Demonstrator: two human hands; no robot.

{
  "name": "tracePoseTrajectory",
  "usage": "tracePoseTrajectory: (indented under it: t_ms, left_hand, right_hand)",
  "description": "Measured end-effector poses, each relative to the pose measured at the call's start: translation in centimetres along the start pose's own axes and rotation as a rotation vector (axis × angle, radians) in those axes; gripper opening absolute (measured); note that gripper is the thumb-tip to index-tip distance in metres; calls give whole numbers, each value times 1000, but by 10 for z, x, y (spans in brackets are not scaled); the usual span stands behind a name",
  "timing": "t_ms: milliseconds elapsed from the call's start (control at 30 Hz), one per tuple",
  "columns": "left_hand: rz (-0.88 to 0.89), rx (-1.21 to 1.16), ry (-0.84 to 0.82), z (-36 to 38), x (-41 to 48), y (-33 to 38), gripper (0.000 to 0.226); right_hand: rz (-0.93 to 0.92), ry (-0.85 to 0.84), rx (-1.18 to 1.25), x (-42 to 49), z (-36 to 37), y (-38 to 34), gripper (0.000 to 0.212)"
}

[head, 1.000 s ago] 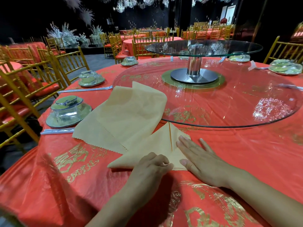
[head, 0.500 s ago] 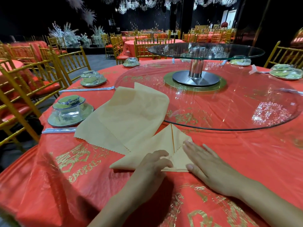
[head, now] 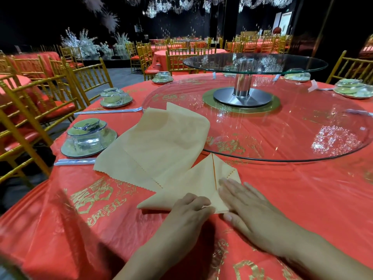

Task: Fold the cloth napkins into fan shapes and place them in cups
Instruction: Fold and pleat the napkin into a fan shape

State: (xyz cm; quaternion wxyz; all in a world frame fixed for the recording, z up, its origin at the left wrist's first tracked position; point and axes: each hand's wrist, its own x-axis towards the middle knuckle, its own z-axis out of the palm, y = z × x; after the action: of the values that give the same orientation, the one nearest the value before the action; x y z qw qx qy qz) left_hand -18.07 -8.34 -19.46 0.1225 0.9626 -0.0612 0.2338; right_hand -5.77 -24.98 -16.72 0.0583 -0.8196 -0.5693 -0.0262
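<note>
1. Step: early folds, no pleats yet. Napkin (head: 193, 184) lies as a triangle at the near table edge. L hand (head: 187, 211) pinches its near edge; R hand (head: 248, 207) is flat, pressing the right corner.
2. Next: prob. pleating, which needs even creases w/ R pinning the cloth.
3. L fingertips are hidden. Wrapped set (head: 88, 136) may hold a cup, can't tell.

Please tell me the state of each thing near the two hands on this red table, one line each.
Beige triangular cloth napkin: folded, lying flat, not yet a fan.
Left hand: fingers curled, pinching that napkin's near edge.
Right hand: flat, pressing its right part.
Loose beige napkins: spread unfolded, far end over the round glass turntable rim.
Plastic-wrapped glass bowl set: sealed.
</note>
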Motion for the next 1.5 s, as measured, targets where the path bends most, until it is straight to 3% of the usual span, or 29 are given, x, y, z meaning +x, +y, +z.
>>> tracePoseTrajectory:
  t_ms: [100,200,300,367,467,500,567,667,767,933,1000,1100,1200,1267,1400,1500]
  left_hand:
    - [28,40,-5,-2,-2,-1,33]
    - [40,61,-18,-1,-5,-1,31]
    - [25,143,26,-6,-10,0,23]
    - [-64,65,121,-17,-11,-6,17]
    - [-372,77,202,-39,-18,-30,38]
    - [-491,146,160,-46,-19,-36,52]
    - [-735,230,-103,-57,-17,-40,76]
    - [-842,228,-274,-57,-6,-41,64]
    - [-896,99,-295,-56,6,-43,57]
    - [-929,-122,-279,-60,10,-47,46]
    - [-970,-334,-110,-60,8,-46,36]
    - [-1040,-979,258,-63,1,-35,38]
    - [-913,-1286,430,-57,-1,-11,39]
    - [-753,-1217,385,-46,1,8,32]
    - [-664,-574,258,-13,8,13,22]
    - [-522,-252,160,0,18,15,37]
  right_hand:
    - [3,-50,-52,-8,8,-15,67]
    - [-31,-122,124,-9,11,-16,79]
    - [-60,-191,98,-9,3,-18,82]
    - [-31,-156,44,-9,3,-18,82]
    - [62,-173,-89,-11,9,-19,66]
    - [68,-174,-94,-10,8,-20,63]
    - [62,-166,-96,-10,8,-23,60]
    - [34,-157,-51,-6,0,-27,59]
    - [-19,-82,-35,-6,0,-29,61]
    - [-43,-165,15,-4,-1,-28,69]
    - [-49,-171,18,-4,1,-27,70]
    - [-36,-176,56,-5,3,-26,79]
    - [-18,-145,99,-3,3,-24,80]
    - [1,-125,147,-1,2,-22,82]
    - [8,-65,189,4,-1,-20,86]
    - [19,-53,280,9,-2,-18,86]
